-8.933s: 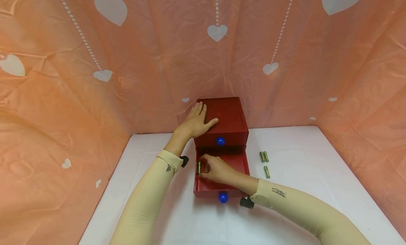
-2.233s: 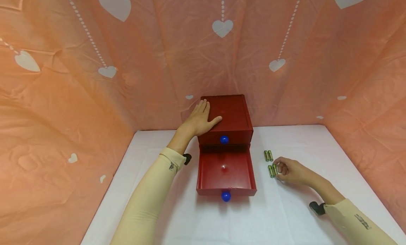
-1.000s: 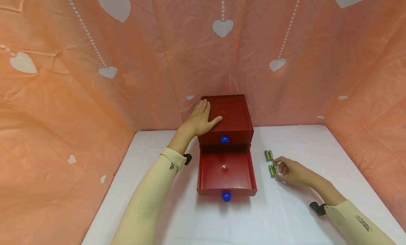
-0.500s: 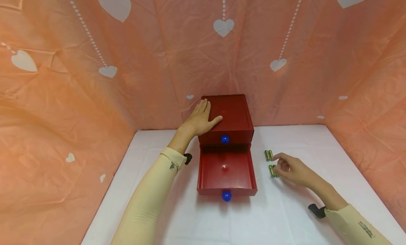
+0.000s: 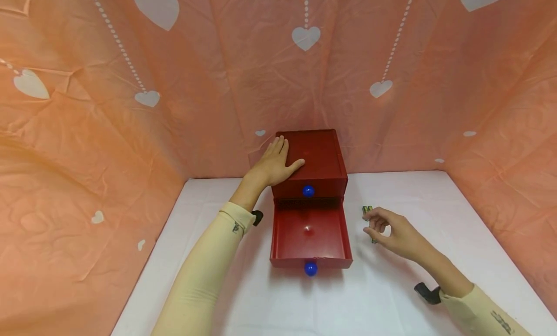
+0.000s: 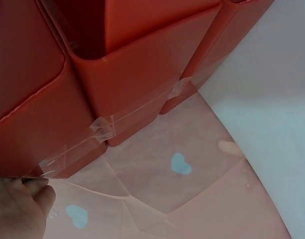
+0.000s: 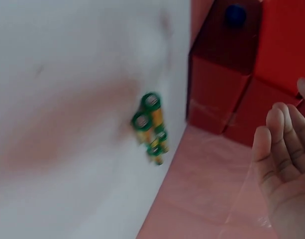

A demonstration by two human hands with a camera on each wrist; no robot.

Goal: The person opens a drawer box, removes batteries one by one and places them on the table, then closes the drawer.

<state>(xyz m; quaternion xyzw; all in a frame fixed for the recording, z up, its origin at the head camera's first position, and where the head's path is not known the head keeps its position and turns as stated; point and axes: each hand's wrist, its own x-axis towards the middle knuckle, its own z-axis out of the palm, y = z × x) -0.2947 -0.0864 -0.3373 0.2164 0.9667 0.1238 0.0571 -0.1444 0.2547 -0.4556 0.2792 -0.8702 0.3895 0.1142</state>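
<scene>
My left hand (image 5: 273,168) lies flat on top of a red two-tier drawer box (image 5: 319,154), fingers straight and thumb spread. In the left wrist view, that hand (image 6: 18,206) shows at the box's edge. The lower drawer (image 5: 287,244) is pulled out by its blue knob side; the upper one is closed. My right hand (image 5: 400,234), fingers loosely bent and holding nothing, hovers over green-and-gold batteries right of the box. Two far batteries (image 5: 366,209) peek past the fingertips; the near pair is mostly covered. In the right wrist view both pairs of batteries (image 7: 151,117) lie on the table.
A white-covered table (image 5: 243,297) carries everything. Behind and beside it hangs a peach curtain (image 5: 226,84) with white hearts. Blue ball knobs (image 5: 311,269) stick out from the drawer fronts. Clear tape (image 6: 137,112) runs along the box's back.
Earlier my right hand was at a battery inside the lower drawer; that battery now lies with the others on the table. Lately the right hand has left the near pair, shifting left. Left hand stays.
</scene>
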